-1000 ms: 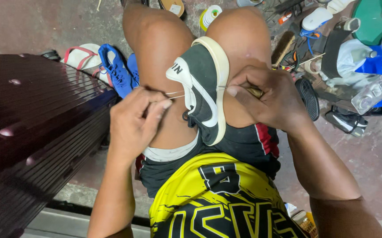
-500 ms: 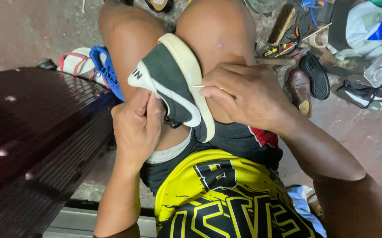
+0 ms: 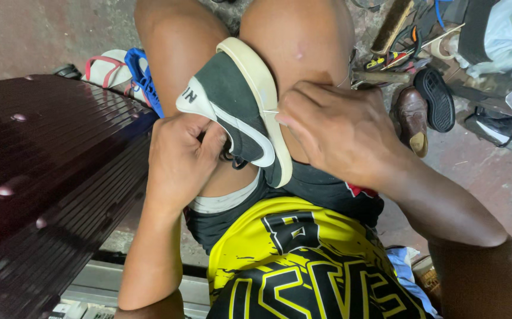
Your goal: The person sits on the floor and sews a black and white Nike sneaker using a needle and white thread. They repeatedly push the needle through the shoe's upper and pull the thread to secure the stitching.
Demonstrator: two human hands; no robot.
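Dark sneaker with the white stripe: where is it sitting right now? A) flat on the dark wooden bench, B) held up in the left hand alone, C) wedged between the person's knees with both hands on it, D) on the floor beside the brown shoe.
C: the dark sneaker is clamped between the two bare knees, the left hand at its upper and the right hand at its pale sole edge.

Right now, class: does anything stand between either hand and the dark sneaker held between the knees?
Nothing visible does. The left hand grips the sneaker at its opening, and the right hand presses against its pale sole, pinching a thin needle-like tool.
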